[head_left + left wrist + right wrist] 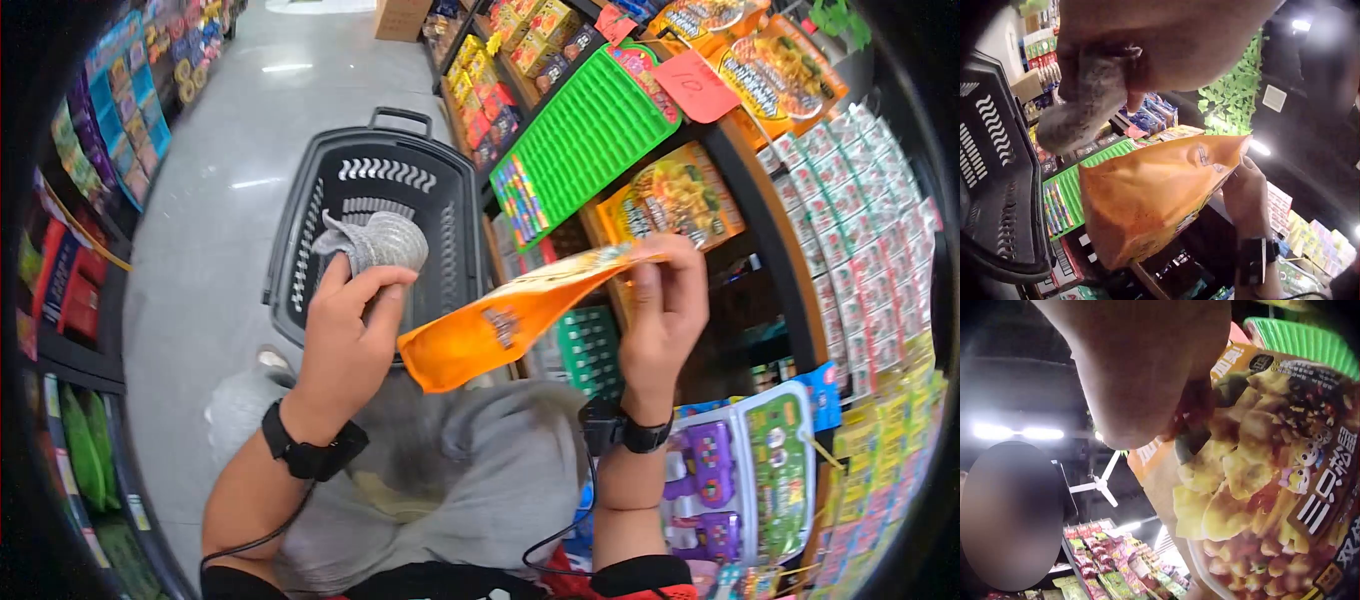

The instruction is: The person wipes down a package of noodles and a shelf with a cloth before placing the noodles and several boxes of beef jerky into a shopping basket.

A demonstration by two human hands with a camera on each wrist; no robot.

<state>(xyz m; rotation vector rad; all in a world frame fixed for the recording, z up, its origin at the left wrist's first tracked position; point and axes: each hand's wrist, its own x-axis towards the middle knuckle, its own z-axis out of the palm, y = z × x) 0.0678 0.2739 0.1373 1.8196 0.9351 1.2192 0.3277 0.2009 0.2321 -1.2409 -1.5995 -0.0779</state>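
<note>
My right hand (pixel 662 320) pinches the top edge of an orange food packet (pixel 490 330) between thumb and fingers. The packet hangs tilted in front of me. Its printed front, with a picture of food and cartoon faces, fills much of the right wrist view (pixel 1247 481), and its plain orange back shows in the left wrist view (pixel 1154 187). In my left hand (pixel 350 335), a grey, ribbed, rolled fabric-like thing (pixel 390 243) is gripped over the basket; its exact kind I cannot tell. Below it stands a black shopping basket (pixel 330 150) with slotted walls.
Shelves at the right hold a green ribbed tray (pixel 590 140), more orange food packets (pixel 675 195) and a red price card (pixel 697 86). Purple toys in a blister pack (pixel 712 465) sit near my right forearm. Grey floor (pixel 215 150) runs along the aisle, with another shelf at left.
</note>
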